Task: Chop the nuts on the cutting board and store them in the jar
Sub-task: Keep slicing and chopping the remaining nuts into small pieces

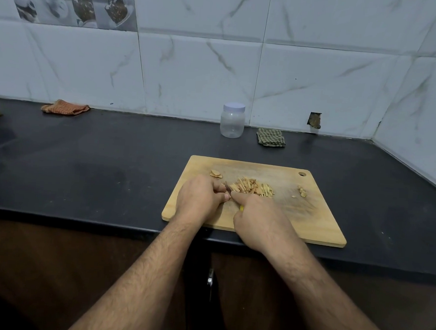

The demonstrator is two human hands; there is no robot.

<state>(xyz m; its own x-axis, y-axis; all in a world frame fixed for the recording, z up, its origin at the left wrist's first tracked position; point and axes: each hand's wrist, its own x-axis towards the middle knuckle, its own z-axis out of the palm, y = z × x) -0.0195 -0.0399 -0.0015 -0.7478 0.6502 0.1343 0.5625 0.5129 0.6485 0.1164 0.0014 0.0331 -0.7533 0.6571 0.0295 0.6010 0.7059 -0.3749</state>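
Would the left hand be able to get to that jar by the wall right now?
Probably yes. The jar stands past the cutting board with bare counter in front. But the left hand is busy steadying a nut beside the knife and must let go first.

One cutting board, one jar, two cloths, two hands — one heap of chopped nuts.

2 bare, hairy forearms; sleeveless
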